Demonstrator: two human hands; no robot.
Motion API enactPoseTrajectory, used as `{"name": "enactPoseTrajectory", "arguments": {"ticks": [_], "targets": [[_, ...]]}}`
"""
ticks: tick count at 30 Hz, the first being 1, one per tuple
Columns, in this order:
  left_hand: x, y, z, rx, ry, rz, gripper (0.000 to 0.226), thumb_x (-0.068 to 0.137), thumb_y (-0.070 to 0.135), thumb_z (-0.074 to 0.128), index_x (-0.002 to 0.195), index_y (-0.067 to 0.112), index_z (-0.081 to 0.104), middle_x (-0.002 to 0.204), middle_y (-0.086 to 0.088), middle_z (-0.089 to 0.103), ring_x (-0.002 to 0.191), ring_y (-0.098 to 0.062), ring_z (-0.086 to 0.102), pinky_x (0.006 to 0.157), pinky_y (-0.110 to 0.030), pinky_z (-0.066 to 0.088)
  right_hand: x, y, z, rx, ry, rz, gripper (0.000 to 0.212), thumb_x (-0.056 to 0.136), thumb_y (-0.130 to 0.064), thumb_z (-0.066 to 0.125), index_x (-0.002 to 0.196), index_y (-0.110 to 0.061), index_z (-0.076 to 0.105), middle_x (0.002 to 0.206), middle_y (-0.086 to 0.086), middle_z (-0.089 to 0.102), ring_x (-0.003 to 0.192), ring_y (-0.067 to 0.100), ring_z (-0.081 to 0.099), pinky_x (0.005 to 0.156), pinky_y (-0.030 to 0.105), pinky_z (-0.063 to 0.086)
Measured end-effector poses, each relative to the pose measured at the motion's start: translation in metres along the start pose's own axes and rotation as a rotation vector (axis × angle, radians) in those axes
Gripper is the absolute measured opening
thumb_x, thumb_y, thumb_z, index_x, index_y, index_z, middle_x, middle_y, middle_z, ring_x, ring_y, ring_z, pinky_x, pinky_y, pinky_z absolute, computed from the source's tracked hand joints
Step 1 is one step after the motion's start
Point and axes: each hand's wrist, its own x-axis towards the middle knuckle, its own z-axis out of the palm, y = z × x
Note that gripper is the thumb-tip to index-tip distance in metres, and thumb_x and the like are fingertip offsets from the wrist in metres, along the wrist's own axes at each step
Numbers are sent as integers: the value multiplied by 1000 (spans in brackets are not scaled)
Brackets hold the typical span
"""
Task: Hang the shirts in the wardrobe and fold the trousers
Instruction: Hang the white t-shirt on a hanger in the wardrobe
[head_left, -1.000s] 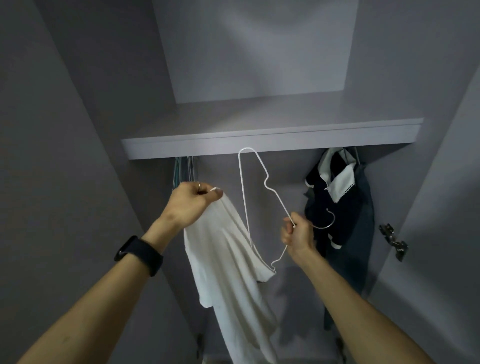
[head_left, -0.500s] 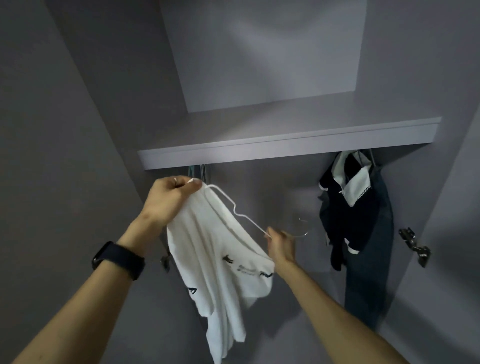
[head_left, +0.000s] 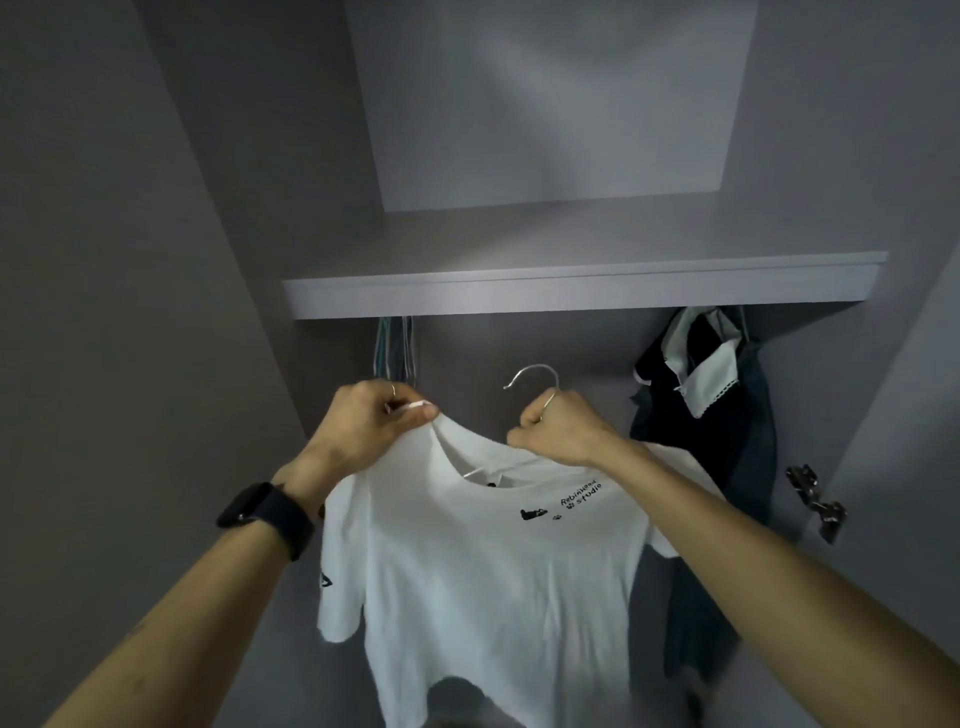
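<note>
Landmark: the shelf (head_left: 571, 293), a pale grey board across the wardrobe, with its front edge above both hands.
White T-shirt (head_left: 483, 571): held up below the middle of the shelf, front towards the camera, with small black print on the chest and 1 black mark on a sleeve.
Hanger (head_left: 535, 376): thin wire. Its hook stands clear below the shelf, and part of its arm shows inside the shirt's neck opening.
Left hand (head_left: 374, 426): below the left part of the shelf. The fingers are curled and, with the thumb, pinch the collar's left side. There is a ring on 1 finger and a dark watch (head_left: 267, 517) on the wrist.
Right hand (head_left: 558, 431): below the middle of the shelf. The fingers are closed in a fist round the hanger's neck just under the hook, at the collar's right side.
Dark garments (head_left: 711, 415): hang under the right end of the shelf, just beside the shirt, with a white lace-edged piece on top.
Thin striped bundle (head_left: 395, 345): hangs under the left end of the shelf. I cannot tell what it is.
Hinge (head_left: 815, 501): metal, on the right panel, lower than the shelf.
</note>
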Motion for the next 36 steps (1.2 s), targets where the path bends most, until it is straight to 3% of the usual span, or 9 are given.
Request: {"name": "enactPoseTrajectory", "arguments": {"ticks": [4,7,10,16,19,23,27,31,36], "targets": [[6,7,16,-117,40,10,15,87,40,77,88,26,80,86,16,75,82,4,66,67,-4,44,15,-12,-22,39,241,-14,35,77,-30,63,60,-1,54,54,10,42,54,17,36,54,33,39],[8,10,22,-172,74,10,10,84,40,80,79,31,78,85,15,75,77,6,64,66,-3,42,8,-22,-15,-226,-15,-38,36,81,-29,63,55,-8,49,52,6,45,59,27,48,60,36,44],[7,10,30,-165,110,17,15,82,53,75,80,38,76,87,17,73,81,0,64,71,-10,43,5,-18,0,-168,-23,-19,37,85,-31,61,60,-5,58,56,11,55,64,30,56,67,39,52],[3,16,45,-49,-195,-27,12,86,45,74,96,38,74,92,15,74,92,-8,68,90,-31,54,-2,-22,-4,-62,24,-50,45,97,-40,59,68,-8,73,45,-13,58,53,1,56,61,18,42],[4,38,65,72,-163,32,12,91,43,65,86,32,62,80,5,69,88,-23,66,73,-34,51,-11,-24,-4,161,3,-115,31,93,-37,66,72,-14,71,62,-7,70,60,5,62,72,28,52],[4,45,80,-45,-111,-27,29,92,46,67,71,30,55,60,13,52,70,-17,53,60,-26,37,-43,27,10,212,222,-179,23,92,-51,60,96,-30,68,91,-18,74,91,3,69,86,29,53],[0,30,86,-64,-113,-36,52,89,66,62,56,27,48,47,14,44,54,-10,43,59,-30,36,-77,86,41,170,211,-26,16,98,-46,60,98,-33,69,83,-18,70,82,5,66,79,37,55],[-5,18,95,48,-109,-14,50,93,63,56,64,24,55,50,16,51,59,-10,51,64,-34,47,-92,105,56,164,289,-136,17,101,-19,60,103,-11,74,90,-21,69,90,2,65,82,24,51],[-9,1,92,-36,-84,-17,52,94,59,58,67,15,59,52,9,44,53,-11,38,59,-29,38,-89,126,32,42,297,-110,18,99,-28,62,104,-18,76,90,-12,72,82,7,63,79,33,52]]}}
